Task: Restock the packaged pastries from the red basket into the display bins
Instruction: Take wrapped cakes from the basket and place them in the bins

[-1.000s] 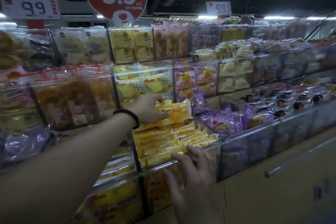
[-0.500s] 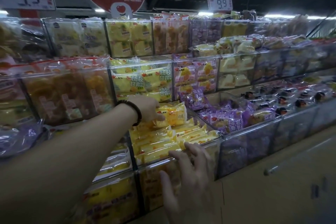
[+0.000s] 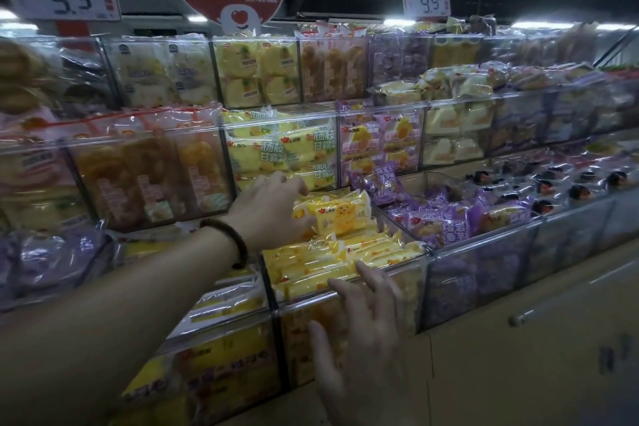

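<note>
- The left hand, with a dark bracelet at its wrist, is gripping a yellow packet by its left end, fingers curled round it, at the back of a clear bin.
- The right hand is resting on the bin's front rim, fingers straight and spread, holding nothing.
- More yellow packs are lying in rows in that bin.
- Purple packs are filling the bin just to the right.
</note>
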Demonstrator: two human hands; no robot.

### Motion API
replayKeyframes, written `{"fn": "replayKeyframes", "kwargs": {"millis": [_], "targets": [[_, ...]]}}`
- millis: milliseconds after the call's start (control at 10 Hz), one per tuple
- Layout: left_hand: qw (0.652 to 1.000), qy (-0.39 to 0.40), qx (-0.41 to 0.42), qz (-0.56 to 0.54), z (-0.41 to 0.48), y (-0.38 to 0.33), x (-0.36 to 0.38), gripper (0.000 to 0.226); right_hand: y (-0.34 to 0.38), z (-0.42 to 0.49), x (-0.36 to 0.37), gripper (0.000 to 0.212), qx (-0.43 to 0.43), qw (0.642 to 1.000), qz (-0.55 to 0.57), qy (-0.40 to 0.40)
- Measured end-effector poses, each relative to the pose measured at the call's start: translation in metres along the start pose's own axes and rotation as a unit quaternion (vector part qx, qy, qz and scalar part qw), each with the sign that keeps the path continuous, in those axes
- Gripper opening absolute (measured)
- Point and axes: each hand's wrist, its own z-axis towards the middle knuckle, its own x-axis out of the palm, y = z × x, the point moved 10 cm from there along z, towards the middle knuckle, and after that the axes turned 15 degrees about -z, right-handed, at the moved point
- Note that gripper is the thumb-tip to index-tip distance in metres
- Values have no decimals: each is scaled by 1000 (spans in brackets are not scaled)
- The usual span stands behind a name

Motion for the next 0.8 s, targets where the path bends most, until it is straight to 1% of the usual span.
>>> {"fn": "replayKeyframes", "kwargs": {"millis": [100,200,300,400,500,600,700,800], "targets": [[994,-49,70,-74,-53,-5,-20,19,11,-2,-6,59,9,999,-2,33],[985,-55,104,-129,-122,-11,-24,6,19,-7,-11,53,14,999,9,44],[977,-23,117,-176,-182,-9,-10,10,36,-13,-25,42,-10,1000,8,28],[968,72,100,-217,-222,4,32,9,44,-22,-27,36,-25,998,20,45],[950,148,33,-274,-252,32,87,6,46,-39,-12,32,-19,993,16,114],[940,181,-41,-286,-281,70,144,14,44,-62,9,31,-11,980,-8,199],[921,252,-128,-269,-314,110,208,12,38,-105,40,23,5,922,-79,378],[906,304,-164,-247,-339,138,257,18,29,-151,67,28,15,860,-121,495]]}}
